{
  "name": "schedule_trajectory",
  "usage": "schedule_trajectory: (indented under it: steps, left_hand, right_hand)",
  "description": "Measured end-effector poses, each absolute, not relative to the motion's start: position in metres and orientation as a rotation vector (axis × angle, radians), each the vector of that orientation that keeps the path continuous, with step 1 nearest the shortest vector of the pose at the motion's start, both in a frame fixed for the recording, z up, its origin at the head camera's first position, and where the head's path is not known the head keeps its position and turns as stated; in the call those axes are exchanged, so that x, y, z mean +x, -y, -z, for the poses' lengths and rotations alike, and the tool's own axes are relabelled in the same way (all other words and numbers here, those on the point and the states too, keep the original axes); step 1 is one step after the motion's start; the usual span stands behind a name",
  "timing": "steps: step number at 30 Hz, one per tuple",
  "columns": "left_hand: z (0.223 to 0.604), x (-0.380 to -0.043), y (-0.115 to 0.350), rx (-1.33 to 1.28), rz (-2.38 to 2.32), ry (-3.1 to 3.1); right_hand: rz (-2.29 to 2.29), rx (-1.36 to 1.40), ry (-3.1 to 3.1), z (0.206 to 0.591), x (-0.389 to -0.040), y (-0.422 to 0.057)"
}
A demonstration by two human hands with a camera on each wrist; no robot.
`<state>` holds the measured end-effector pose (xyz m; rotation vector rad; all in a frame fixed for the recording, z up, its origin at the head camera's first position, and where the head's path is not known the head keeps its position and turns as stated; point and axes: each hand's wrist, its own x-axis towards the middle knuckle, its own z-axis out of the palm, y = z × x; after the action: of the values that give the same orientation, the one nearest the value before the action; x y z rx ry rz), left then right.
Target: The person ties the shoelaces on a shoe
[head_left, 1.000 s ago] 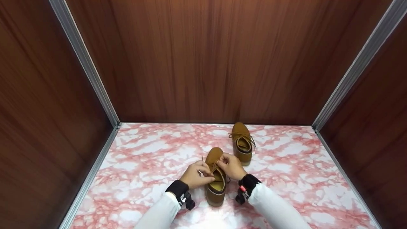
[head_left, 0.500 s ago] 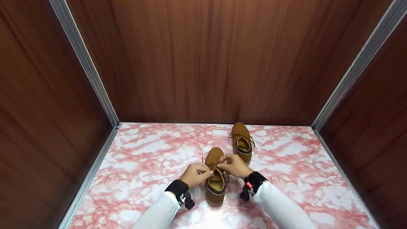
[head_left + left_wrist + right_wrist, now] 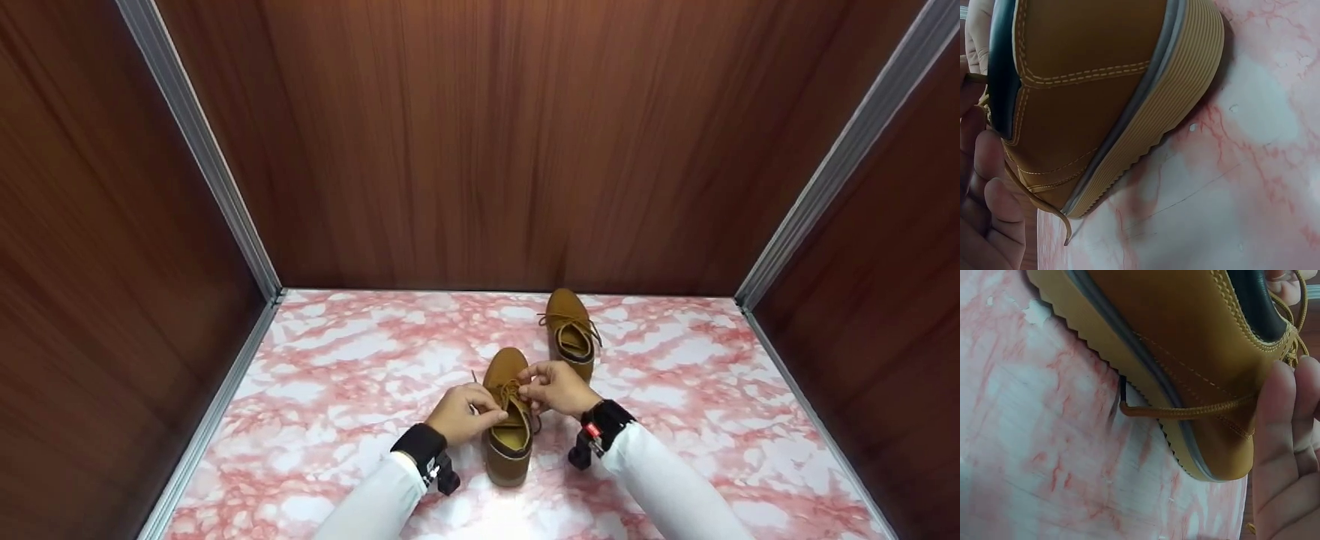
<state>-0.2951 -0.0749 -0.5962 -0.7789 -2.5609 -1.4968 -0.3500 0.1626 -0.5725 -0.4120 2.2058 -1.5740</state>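
A tan lace-up shoe (image 3: 506,365) stands on the floor, toe pointing away from me. My left hand (image 3: 463,415) is over its opening from the left, thumb and forefinger pinching a shoelace (image 3: 976,77). From the right, my right hand (image 3: 559,388) has thumb and fingertips together on the lace at the knot (image 3: 1292,354); the exact grip is partly hidden. Loops of lace rise from the knot toward the left hand in the right wrist view. One dark-tipped lace end (image 3: 1190,412) hangs down the shoe's right side, another (image 3: 1053,211) down the left.
A matching tan shoe (image 3: 568,304) with its lace tied stands farther back on the right, close to the back wall (image 3: 480,187). Brown wood-grain panels with grey metal edging enclose the pink-and-white marbled floor (image 3: 337,375) on three sides.
My right hand has drawn slightly to the right, and the lace at the knot shows more plainly between the hands. The left hand has barely moved; both shoes stay in place.
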Motion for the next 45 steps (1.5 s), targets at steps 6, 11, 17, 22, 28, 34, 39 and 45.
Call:
schedule_trajectory:
  steps: [6,11,17,22,28,34,39,45]
  left_hand:
    - [0.594,-0.293,0.075,-0.821,1.451,2.562]
    - [0.594,-0.293,0.074,-0.862,1.429,2.55]
    - [0.594,-0.293,0.076,-0.842,1.429,2.579]
    - [0.593,-0.298,0.082,-0.742,1.564,2.565]
    - [0.592,-0.308,0.089,-0.554,1.775,2.498]
    - [0.593,-0.32,0.085,-0.397,1.821,2.508]
    - [0.593,-0.326,0.075,-0.401,1.801,2.592]
    - [0.589,-0.332,0.065,-0.487,1.632,2.69]
  right_hand:
    - [1.488,-0.44,-2.323,0.568,-0.351,-0.156]
    - [1.447,-0.47,-2.429,0.568,-0.35,-0.152]
    - [1.418,-0.528,-2.552,0.573,-0.349,-0.15]
    - [1.409,-0.565,-2.604,0.578,-0.349,-0.15]
    - [1.462,-0.591,-2.603,0.584,-0.347,-0.15]
    - [1.495,-0.607,-2.603,0.587,-0.345,-0.15]
    - [1.538,-0.59,-2.587,0.589,-0.344,-0.151]
    - [1.595,-0.613,-2.561,0.591,-0.345,-0.15]
